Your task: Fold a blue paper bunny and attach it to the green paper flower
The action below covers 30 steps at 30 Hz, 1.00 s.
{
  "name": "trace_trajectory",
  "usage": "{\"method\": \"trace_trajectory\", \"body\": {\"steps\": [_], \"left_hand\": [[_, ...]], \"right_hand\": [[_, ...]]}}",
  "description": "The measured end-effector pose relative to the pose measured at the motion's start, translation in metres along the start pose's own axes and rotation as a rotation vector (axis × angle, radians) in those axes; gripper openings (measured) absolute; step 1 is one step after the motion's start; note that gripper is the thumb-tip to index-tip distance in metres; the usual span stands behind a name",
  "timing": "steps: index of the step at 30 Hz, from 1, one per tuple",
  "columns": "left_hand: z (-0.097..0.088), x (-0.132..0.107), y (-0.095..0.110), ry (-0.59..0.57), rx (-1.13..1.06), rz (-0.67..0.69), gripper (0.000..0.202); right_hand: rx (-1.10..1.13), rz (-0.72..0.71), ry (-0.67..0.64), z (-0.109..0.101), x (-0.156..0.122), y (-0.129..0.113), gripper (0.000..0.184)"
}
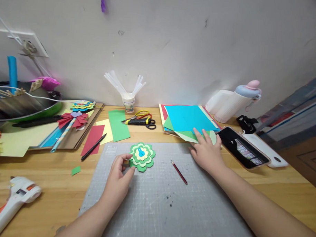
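A layered paper flower [141, 157], green, pale green and cream with a small blue shape at its centre, is at the top of the grey cutting mat [144, 208]. My left hand [120, 176] is at its left edge, the petals between thumb and forefinger and the other fingers curled. On the right, my right hand [207, 151] is open, fingers spread over the front edge of a stack of coloured paper. A blue sheet [189, 116] tops that stack, and a pale green sheet [185, 136] pokes out under my fingertips. A red-and-black pencil [179, 173] lies on the mat between my hands.
Scissors [151, 124], a yellow-black cutter [137, 122] and a cup [128, 103] of clear sticks stand behind the mat. A black pen [93, 147], glue gun [20, 196] and pot [21, 101] are left. A phone [242, 148] and bottle [233, 102] are right.
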<state>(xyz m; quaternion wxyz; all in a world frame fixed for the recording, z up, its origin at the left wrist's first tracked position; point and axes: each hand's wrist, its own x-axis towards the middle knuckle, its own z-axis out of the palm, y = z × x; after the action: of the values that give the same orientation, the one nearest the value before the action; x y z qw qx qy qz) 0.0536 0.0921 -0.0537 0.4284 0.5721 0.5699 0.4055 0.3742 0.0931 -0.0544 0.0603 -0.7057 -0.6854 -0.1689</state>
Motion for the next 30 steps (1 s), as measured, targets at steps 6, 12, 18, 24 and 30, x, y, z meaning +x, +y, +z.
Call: {"method": "trace_trajectory", "body": {"steps": [6,12,18,24,30], "left_hand": [[-0.001,-0.001,0.002,-0.005,0.0,0.006,0.027],[-0.002,-0.003,0.007,0.038,-0.021,0.004,0.027],[0.008,-0.006,0.034,-0.017,-0.076,0.009,0.03],[0.058,0.063,0.073,-0.251,-0.149,-0.085,0.05],[0.116,0.141,0.079,-0.32,-0.231,-0.178,0.036]], "right_hand": [[0.064,0.072,0.048,0.002,0.033,0.002,0.031],[0.138,0.171,0.136,-0.013,0.078,0.008,0.03],[0.221,0.177,0.178,-0.009,0.101,0.023,0.031],[0.254,0.008,0.235,0.001,0.094,0.013,0.027],[0.223,-0.103,0.241,0.008,0.084,-0.005,0.031]]}}
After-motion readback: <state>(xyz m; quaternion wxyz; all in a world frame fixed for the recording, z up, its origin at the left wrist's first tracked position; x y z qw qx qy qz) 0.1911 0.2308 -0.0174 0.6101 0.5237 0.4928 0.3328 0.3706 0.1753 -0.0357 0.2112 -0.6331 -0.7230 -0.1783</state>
